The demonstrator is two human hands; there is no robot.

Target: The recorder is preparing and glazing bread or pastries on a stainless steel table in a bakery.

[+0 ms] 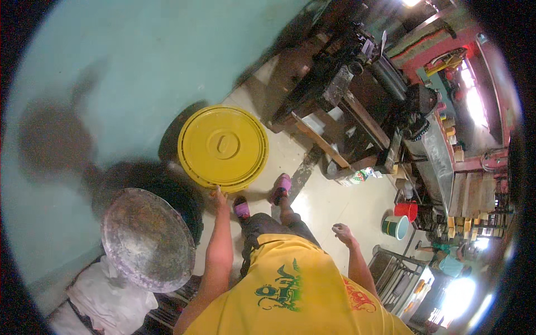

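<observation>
A round yellow lid [223, 146] with a raised oval grip in its middle lies ahead of me, next to the wall. What it covers is mostly hidden beneath it. My left hand [219, 195] is at the lid's near rim, its fingers closed on the edge. Off to my right side hangs my right hand [343, 233], fingers curled, with nothing visible in it. Left of my forearm, a large round metal pan or lid [148, 240], stained and worn, sits tilted over a dark container.
Crumpled white cloth [114, 293] lies at lower left. A dark wooden bench with machinery [335, 84] stands ahead right. A red bucket [406, 210] and a pale bucket [395, 227] are on the right floor, near a metal rack [396, 273]. Another person [449, 262] is farther right.
</observation>
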